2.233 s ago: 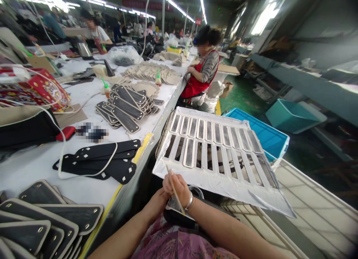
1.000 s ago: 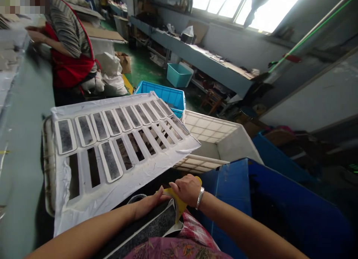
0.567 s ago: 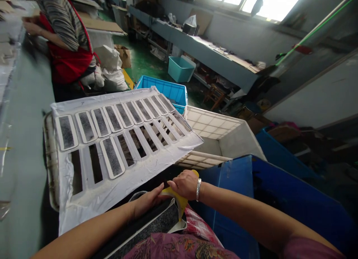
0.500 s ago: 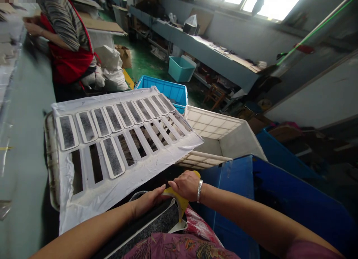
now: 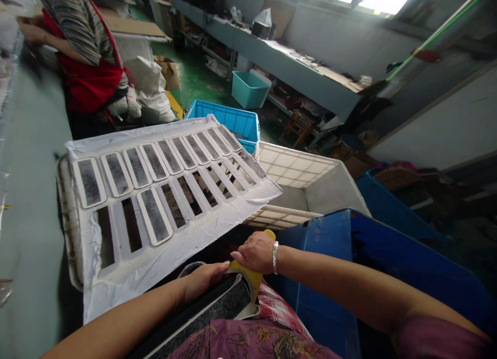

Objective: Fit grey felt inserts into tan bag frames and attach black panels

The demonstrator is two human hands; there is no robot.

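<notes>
A yellow scraper-like tool [image 5: 252, 280] is in my right hand [image 5: 257, 253], with its fingers closed round the upper end. Its broad curved part meets a dark grey speckled piece with white edges [image 5: 217, 301] in my lap. My left hand [image 5: 204, 279] is curled over the top of that piece, its thumb tip close to the tool; its lower fingers are hidden. Ahead lies a white cloth-covered frame [image 5: 186, 245] with rows of slots. Dark grey panels with white rims [image 5: 155, 217] lie over the far row and one near slot.
A white crate [image 5: 334, 183] and a blue bin [image 5: 330, 255] stand to the right, with a bright blue crate [image 5: 223, 110] behind the frame. A long grey-green table [image 5: 31, 193] runs along the left. Across it, a person in a red apron [image 5: 89, 85] works.
The view has shifted slightly, so the surroundings sit a little higher and further left. Both hands keep nearly the same position on the tool and the dark piece.
</notes>
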